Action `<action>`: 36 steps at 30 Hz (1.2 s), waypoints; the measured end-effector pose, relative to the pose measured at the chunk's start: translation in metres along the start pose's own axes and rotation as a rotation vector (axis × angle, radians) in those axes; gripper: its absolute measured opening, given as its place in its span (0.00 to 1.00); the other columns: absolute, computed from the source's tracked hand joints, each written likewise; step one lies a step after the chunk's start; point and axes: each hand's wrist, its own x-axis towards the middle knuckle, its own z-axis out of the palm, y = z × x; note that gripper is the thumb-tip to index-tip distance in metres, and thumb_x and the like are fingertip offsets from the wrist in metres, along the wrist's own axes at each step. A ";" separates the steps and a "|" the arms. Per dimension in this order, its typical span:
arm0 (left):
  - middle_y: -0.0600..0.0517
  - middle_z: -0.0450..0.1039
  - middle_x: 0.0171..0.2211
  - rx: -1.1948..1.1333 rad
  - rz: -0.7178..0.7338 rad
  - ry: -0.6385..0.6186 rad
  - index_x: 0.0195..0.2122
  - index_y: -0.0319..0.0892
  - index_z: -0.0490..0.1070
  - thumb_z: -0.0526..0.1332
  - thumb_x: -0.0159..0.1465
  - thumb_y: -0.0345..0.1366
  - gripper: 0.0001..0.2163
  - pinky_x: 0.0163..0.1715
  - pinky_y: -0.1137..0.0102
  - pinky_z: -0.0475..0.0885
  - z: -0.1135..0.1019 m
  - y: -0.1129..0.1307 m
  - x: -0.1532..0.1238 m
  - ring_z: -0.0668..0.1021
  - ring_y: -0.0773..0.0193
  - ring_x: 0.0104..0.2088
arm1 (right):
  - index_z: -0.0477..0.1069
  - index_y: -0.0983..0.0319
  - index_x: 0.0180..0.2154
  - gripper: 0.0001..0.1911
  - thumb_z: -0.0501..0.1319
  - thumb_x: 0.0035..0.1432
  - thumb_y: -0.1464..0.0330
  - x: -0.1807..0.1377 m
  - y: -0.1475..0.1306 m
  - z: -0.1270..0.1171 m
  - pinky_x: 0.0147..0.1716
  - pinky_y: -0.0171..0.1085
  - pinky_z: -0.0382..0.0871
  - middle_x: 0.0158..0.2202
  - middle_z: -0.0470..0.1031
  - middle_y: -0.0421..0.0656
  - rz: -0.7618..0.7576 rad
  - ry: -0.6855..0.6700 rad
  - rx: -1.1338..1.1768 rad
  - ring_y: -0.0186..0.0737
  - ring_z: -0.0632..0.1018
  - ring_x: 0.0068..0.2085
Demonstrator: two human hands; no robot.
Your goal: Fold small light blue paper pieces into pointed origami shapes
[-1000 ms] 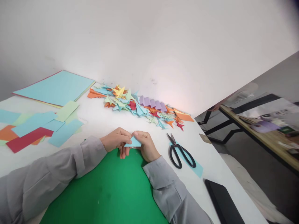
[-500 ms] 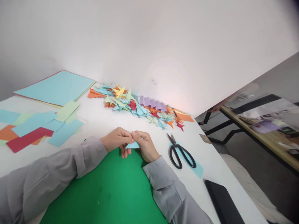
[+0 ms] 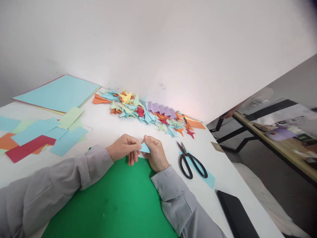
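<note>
A small folded light-blue paper piece (image 3: 144, 148) is pinched between both hands at the far edge of a green mat (image 3: 116, 201). My left hand (image 3: 123, 148) grips its left side with closed fingers. On the other side my right hand (image 3: 155, 152) holds it between thumb and fingers. Both arms wear grey sleeves. Most of the paper is hidden by the fingers.
A pile of folded coloured paper shapes (image 3: 146, 114) lies along the wall. Black scissors (image 3: 190, 162) rest on a blue strip to the right. Large blue sheets (image 3: 59, 92) and loose coloured strips (image 3: 37, 135) lie at left. A black flat device (image 3: 236, 216) sits near the table's right edge.
The paper piece looks smaller and more folded between the fingers. Both hands have stayed in nearly the same place, with the fingertips shifted slightly upward.
</note>
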 end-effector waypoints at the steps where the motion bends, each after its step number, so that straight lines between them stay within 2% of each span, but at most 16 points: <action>1: 0.52 0.69 0.11 0.011 0.005 0.002 0.17 0.37 0.63 0.59 0.52 0.36 0.10 0.08 0.76 0.64 0.000 0.000 0.000 0.69 0.68 0.09 | 0.64 0.63 0.17 0.19 0.61 0.47 0.56 0.000 0.000 -0.001 0.14 0.30 0.49 0.11 0.63 0.35 0.006 -0.012 -0.008 0.28 0.61 0.14; 4: 0.53 0.68 0.11 0.029 0.044 0.047 0.16 0.37 0.63 0.58 0.51 0.35 0.09 0.08 0.77 0.63 -0.001 -0.001 0.000 0.68 0.69 0.09 | 0.64 0.63 0.17 0.18 0.61 0.46 0.57 0.000 0.001 -0.002 0.14 0.31 0.47 0.11 0.61 0.34 0.008 -0.047 -0.026 0.28 0.58 0.14; 7: 0.54 0.67 0.10 -0.007 0.092 0.178 0.17 0.37 0.64 0.59 0.49 0.35 0.08 0.08 0.76 0.62 -0.003 0.000 0.001 0.68 0.70 0.09 | 0.62 0.63 0.17 0.18 0.62 0.45 0.57 -0.001 0.001 -0.001 0.16 0.30 0.48 0.13 0.58 0.33 -0.012 -0.075 -0.014 0.27 0.57 0.16; 11: 0.57 0.63 0.09 -0.071 0.128 0.303 0.17 0.38 0.64 0.60 0.48 0.37 0.09 0.08 0.77 0.60 -0.006 -0.001 0.004 0.65 0.71 0.09 | 0.62 0.63 0.18 0.18 0.62 0.46 0.56 -0.004 0.000 0.000 0.18 0.30 0.51 0.15 0.61 0.34 0.016 -0.183 -0.072 0.28 0.60 0.17; 15: 0.59 0.59 0.09 0.004 0.166 0.297 0.18 0.38 0.66 0.60 0.49 0.38 0.09 0.10 0.78 0.59 -0.008 -0.003 0.006 0.63 0.73 0.10 | 0.62 0.63 0.16 0.20 0.61 0.48 0.55 -0.005 -0.002 -0.001 0.17 0.30 0.48 0.13 0.61 0.34 -0.013 -0.257 -0.209 0.27 0.59 0.16; 19: 0.58 0.62 0.11 0.101 0.227 0.311 0.19 0.36 0.69 0.63 0.48 0.39 0.10 0.13 0.78 0.58 -0.007 -0.004 0.006 0.64 0.75 0.13 | 0.60 0.63 0.13 0.22 0.60 0.49 0.56 -0.005 -0.002 -0.002 0.17 0.32 0.47 0.11 0.59 0.34 -0.070 -0.250 -0.316 0.27 0.56 0.15; 24: 0.56 0.62 0.11 0.125 0.212 0.315 0.16 0.36 0.68 0.64 0.48 0.41 0.13 0.13 0.77 0.58 -0.009 -0.007 0.008 0.64 0.74 0.13 | 0.57 0.62 0.10 0.24 0.59 0.49 0.58 -0.006 -0.004 -0.001 0.17 0.32 0.46 0.09 0.56 0.34 -0.103 -0.241 -0.354 0.26 0.55 0.15; 32: 0.57 0.60 0.11 -0.105 0.147 0.269 0.15 0.36 0.66 0.65 0.48 0.41 0.14 0.13 0.76 0.58 -0.009 -0.007 0.008 0.64 0.74 0.13 | 0.56 0.62 0.10 0.24 0.60 0.49 0.58 -0.006 -0.005 0.001 0.17 0.32 0.46 0.09 0.55 0.33 -0.054 -0.233 -0.330 0.26 0.55 0.14; 36: 0.57 0.60 0.11 -0.084 0.152 0.284 0.15 0.36 0.66 0.66 0.47 0.42 0.15 0.13 0.77 0.57 -0.009 -0.007 0.008 0.64 0.74 0.13 | 0.59 0.62 0.12 0.23 0.59 0.50 0.56 -0.007 -0.005 0.002 0.17 0.32 0.49 0.11 0.58 0.34 -0.079 -0.247 -0.383 0.27 0.57 0.15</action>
